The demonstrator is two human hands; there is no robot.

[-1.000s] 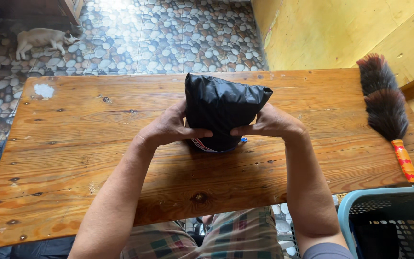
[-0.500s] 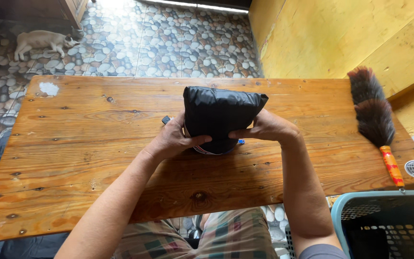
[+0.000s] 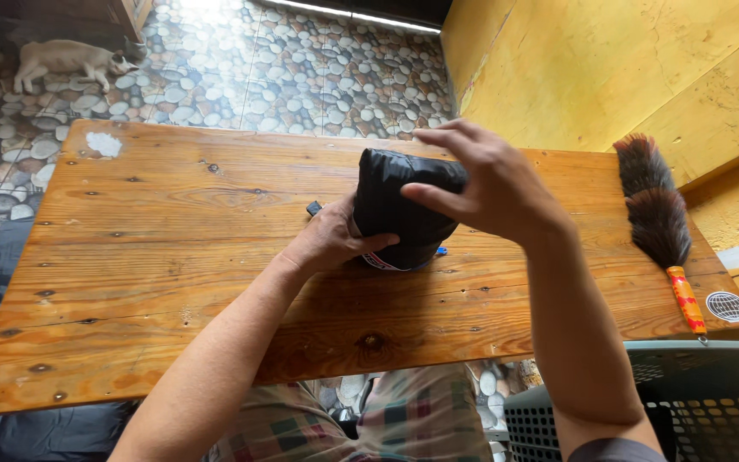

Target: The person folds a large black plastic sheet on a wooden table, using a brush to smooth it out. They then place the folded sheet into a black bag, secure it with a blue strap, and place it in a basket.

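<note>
The left hand (image 3: 331,239) is gripping the near left side of the black bundle (image 3: 404,210), fingers wrapped narrow around its base where a striped band is peeking out. The bundle is standing upright near the middle of the wooden surface (image 3: 156,257). The right hand (image 3: 493,188) is hovering at the bundle's top right, fingers spread wide, holding nothing. Off to the right, a feather duster (image 3: 656,218) is lying on the surface, with a plastic basket (image 3: 703,402) below the edge. A cat (image 3: 66,60) is lying on the pebble floor (image 3: 301,77).
</note>
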